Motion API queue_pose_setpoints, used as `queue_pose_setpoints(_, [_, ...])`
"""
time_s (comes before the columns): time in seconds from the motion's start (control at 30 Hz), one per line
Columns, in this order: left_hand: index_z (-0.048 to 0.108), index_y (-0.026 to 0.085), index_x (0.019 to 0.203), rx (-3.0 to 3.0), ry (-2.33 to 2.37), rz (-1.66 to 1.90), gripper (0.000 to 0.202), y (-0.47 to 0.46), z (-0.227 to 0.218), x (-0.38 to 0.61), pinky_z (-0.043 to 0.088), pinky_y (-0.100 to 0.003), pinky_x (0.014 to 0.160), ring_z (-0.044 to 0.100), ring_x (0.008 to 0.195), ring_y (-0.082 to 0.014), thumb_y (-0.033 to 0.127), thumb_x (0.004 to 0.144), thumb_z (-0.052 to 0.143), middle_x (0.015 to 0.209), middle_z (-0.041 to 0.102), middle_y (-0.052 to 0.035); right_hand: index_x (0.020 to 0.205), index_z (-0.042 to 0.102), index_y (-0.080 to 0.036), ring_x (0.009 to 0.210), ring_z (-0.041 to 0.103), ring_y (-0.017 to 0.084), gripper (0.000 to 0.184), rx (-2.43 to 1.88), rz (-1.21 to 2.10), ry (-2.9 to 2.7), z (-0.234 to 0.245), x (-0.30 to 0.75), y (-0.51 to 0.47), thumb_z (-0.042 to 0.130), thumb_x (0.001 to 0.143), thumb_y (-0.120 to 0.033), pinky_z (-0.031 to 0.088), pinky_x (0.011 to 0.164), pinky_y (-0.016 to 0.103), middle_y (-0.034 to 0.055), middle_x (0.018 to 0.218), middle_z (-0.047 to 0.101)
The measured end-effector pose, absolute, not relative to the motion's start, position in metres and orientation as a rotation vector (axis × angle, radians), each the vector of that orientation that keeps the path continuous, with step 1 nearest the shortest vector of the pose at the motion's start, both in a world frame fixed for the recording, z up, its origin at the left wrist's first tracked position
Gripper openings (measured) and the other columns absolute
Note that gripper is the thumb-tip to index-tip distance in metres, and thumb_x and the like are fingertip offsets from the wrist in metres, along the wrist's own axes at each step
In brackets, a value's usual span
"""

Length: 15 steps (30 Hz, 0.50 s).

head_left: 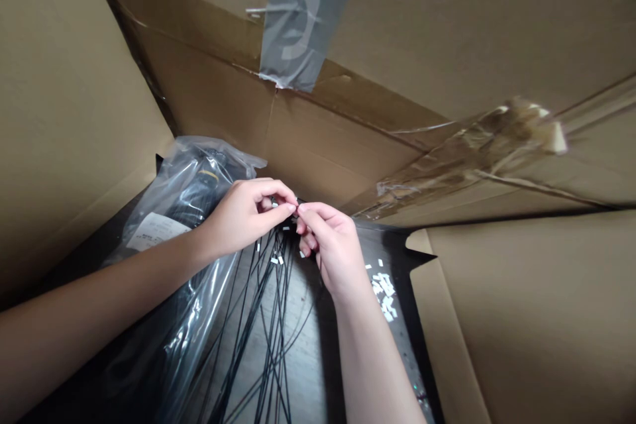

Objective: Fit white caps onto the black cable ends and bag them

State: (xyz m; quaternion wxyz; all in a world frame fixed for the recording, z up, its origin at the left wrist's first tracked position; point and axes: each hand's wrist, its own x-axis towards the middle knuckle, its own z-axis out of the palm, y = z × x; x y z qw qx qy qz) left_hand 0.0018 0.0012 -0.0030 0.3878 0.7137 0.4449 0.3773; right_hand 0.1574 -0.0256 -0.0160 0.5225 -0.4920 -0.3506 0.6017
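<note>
My left hand [246, 215] and my right hand [330, 245] meet fingertip to fingertip in the middle of the view, both pinched on the top end of a bundle of thin black cables [271, 305]. The cables fan out downward over a grey wooden surface [303, 358]. Small white tags [275, 260] sit on some of the cables just under my fingers. My left forearm lies across a clear plastic bag [191, 199] with dark parts inside and a white label.
Large cardboard box flaps [521, 318] surround the spot on the left, top and right. Grey tape [298, 13] and torn clear tape [477, 146] hang on the upper flaps. Several small white paper scraps [385, 291] lie by my right wrist.
</note>
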Motion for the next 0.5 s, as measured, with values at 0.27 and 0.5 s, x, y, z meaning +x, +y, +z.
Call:
queue_pose_setpoints(0.27, [0.070,0.017,0.088,1.870,1.186,0.943,0.011,0.0024,-0.0057,-0.0003,0.042,-0.022,0.059,0.056,0.062,-0.0098,0.022,0.087,0.060,0.077,0.068,-0.0002,0.077,0.065,-0.017,0.038,0.024,0.003,0.029,-1.205,1.472,-0.894,-0.0169,0.1603,-0.0253,0.079,0.069,-0.042,0.016,0.036,0.019,-0.0094,0.050,0.041])
queue_pose_setpoints(0.5, [0.069,0.017,0.084,1.952,1.174,0.963,0.010,0.0024,-0.0049,0.0002,0.042,-0.022,0.059,0.053,0.060,-0.0085,0.019,0.086,0.059,0.077,0.067,0.0003,0.076,0.066,-0.016,0.041,0.021,0.004,0.034,-1.234,1.390,-0.956,-0.0188,0.1579,-0.0254,0.080,0.068,-0.046,0.014,0.039,0.021,-0.0100,0.048,0.036])
